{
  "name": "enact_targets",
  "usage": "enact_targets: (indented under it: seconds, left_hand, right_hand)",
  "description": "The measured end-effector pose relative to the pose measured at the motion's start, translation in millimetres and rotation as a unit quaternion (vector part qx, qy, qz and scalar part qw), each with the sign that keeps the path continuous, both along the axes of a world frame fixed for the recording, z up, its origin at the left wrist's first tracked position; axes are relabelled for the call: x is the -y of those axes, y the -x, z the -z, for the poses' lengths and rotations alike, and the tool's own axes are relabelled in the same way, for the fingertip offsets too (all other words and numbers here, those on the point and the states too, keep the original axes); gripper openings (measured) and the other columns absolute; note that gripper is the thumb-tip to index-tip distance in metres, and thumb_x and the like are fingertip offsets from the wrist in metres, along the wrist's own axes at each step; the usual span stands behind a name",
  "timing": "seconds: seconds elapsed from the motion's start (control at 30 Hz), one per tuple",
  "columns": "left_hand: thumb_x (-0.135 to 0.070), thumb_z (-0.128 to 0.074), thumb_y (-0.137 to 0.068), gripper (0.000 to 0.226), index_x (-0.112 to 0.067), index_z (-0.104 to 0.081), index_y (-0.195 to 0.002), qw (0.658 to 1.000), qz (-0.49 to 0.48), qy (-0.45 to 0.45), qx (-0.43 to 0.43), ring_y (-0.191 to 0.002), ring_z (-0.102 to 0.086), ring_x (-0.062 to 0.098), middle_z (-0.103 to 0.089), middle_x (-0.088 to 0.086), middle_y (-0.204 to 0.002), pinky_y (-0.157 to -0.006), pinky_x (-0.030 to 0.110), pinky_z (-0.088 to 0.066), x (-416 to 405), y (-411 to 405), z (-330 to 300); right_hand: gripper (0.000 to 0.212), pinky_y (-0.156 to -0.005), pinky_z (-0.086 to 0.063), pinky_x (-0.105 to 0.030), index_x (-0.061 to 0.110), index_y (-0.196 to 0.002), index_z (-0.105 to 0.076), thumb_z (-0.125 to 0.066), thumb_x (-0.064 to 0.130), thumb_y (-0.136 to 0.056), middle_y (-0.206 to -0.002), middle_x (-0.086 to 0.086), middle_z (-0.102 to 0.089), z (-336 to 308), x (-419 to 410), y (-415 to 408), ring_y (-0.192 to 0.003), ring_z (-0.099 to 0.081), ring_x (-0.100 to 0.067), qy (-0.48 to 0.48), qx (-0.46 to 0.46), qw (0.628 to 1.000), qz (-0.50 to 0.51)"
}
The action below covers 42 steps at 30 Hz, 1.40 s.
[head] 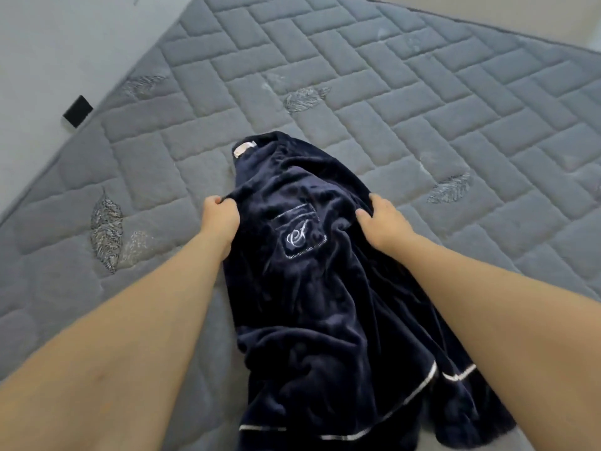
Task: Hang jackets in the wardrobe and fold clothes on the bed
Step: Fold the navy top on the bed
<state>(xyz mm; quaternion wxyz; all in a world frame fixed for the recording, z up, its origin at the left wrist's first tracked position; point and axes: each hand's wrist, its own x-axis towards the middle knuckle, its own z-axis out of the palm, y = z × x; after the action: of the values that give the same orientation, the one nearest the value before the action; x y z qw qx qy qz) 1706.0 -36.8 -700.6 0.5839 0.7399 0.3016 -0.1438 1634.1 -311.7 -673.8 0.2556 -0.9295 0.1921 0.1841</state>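
Note:
A dark navy plush garment [325, 304] with white piping and an embroidered chest pocket lies crumpled on the grey quilted mattress [422, 109], its collar with a white label pointing away from me. My left hand [219, 219] pinches the fabric at the garment's left edge. On the right edge, level with the pocket, my right hand [380, 221] grips the cloth. Both forearms reach in from the bottom corners. The garment's lower hem runs out of view at the bottom.
The mattress has stitched leaf patterns and fills most of the view. A pale wall [48, 60] runs along its left edge, with a small black object [77, 111] on it close to the mattress. Another pale wall shows at the top right.

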Motion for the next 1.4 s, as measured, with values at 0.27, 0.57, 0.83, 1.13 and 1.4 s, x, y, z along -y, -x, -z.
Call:
enact_targets:
  seconds: [0.27,0.57,0.83,1.13,1.4]
  left_hand:
    - [-0.030,-0.066,-0.083,0.044,-0.017,-0.057,-0.124,0.970,0.215,0.087,-0.072,-0.099,-0.066,0.027,-0.069,0.009,-0.114,-0.087,0.039,-0.052,-2,-32,5]
    - [-0.020,-0.074,-0.071,0.007,-0.017,-0.072,-0.077,0.933,0.313,-0.077,0.158,-0.130,-0.036,0.015,-0.040,-0.002,-0.135,-0.105,0.029,-0.035,65,44,-62]
    - [-0.013,-0.061,-0.072,0.027,0.005,-0.043,-0.065,0.933,0.302,0.040,0.191,-0.054,-0.039,0.015,-0.041,0.003,-0.058,-0.055,0.033,-0.032,186,151,-242]
    - [-0.008,-0.056,-0.080,0.066,-0.029,-0.030,-0.136,0.792,0.314,-0.267,0.450,-0.083,-0.060,0.032,-0.063,0.008,-0.097,-0.068,0.042,-0.049,266,255,-501]
    - [-0.034,-0.085,-0.069,0.029,-0.027,-0.072,-0.095,0.868,0.372,-0.135,0.300,-0.088,-0.070,0.014,-0.075,-0.005,-0.093,-0.079,0.034,-0.054,244,301,-574]
  right_hand:
    - [0.083,-0.098,-0.048,-0.052,0.013,-0.148,-0.029,-0.073,0.035,-0.080,-0.135,-0.017,-0.053,35,-4,-55,-0.119,-0.055,-0.037,-0.121,-0.051,0.972,0.195]
    - [0.019,-0.061,-0.056,-0.027,0.021,-0.105,-0.068,-0.068,0.014,-0.087,-0.089,0.001,-0.076,-25,41,3,-0.077,-0.073,-0.016,-0.369,0.087,0.905,0.191]
    - [0.023,-0.055,-0.053,-0.028,0.014,-0.087,-0.070,-0.054,-0.001,-0.084,-0.075,-0.004,-0.073,-223,157,107,-0.064,-0.068,-0.021,-0.365,0.154,0.887,0.238]
    - [0.040,-0.075,-0.055,-0.034,0.019,-0.093,-0.076,-0.076,0.043,-0.062,-0.093,-0.004,-0.076,-504,242,251,-0.085,-0.073,-0.025,-0.306,-0.021,0.951,0.044]
    - [0.015,-0.054,-0.036,-0.031,0.025,-0.086,-0.055,-0.045,0.028,-0.096,-0.077,0.006,-0.057,-580,276,348,-0.073,-0.055,-0.019,0.002,0.353,0.925,0.143]
